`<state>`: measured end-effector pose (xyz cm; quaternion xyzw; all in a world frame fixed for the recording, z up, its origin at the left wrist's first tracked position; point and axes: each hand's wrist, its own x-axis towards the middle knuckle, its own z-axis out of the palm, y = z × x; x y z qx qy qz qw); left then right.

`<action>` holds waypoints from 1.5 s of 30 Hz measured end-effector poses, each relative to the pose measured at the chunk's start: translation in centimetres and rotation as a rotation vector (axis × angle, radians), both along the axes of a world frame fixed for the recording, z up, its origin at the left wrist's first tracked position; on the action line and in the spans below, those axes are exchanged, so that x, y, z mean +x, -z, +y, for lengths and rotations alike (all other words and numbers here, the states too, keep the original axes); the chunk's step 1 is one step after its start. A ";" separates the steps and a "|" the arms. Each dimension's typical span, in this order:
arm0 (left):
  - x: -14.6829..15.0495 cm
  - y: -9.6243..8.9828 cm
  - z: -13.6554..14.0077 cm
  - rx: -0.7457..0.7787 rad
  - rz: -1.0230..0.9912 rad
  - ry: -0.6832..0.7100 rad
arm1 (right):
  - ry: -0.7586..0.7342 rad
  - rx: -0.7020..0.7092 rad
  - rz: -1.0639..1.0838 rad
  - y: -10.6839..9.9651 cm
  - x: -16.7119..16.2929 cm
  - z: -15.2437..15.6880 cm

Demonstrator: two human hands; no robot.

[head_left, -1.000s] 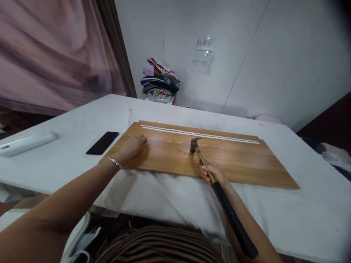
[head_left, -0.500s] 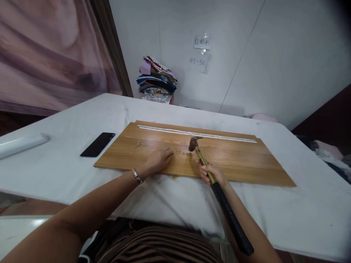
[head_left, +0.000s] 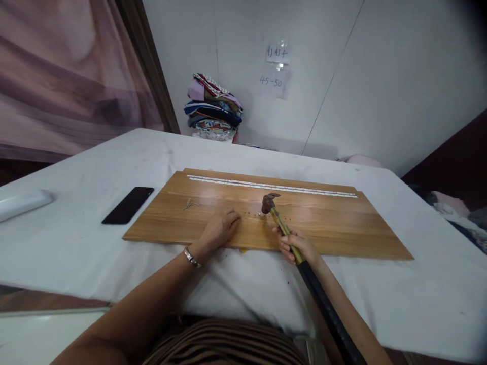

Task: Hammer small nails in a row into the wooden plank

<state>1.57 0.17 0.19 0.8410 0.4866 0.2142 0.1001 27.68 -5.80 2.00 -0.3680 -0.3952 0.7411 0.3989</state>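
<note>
Rust-brown claw head point(head_left: 267, 204) on hammer point(head_left: 309, 276); yellowish shaft point(head_left: 279, 221), black grip point(head_left: 325, 301).

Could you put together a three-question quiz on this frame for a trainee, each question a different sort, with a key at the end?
1. True or false: the phone lies on the board.
2. Which holds the hammer? A) left hand; B) right hand; C) neither.
3. Fill in the blank: on the wall, the lower note reads ___.

Key:
1. False: it lies on the table, beside the board.
2. B.
3. 45-50.
</note>
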 end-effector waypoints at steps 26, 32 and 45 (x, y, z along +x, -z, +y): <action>-3.7 -2.4 -0.1 0.031 0.112 -0.538 | 0.045 -0.018 0.004 0.7 -0.1 0.1; -6.3 -0.8 0.5 0.124 0.169 -0.582 | 0.058 -0.020 0.025 0.4 0.0 -0.2; -0.5 0.9 -3.5 0.018 0.024 -0.109 | 0.014 -0.030 -0.014 0.0 0.1 -0.2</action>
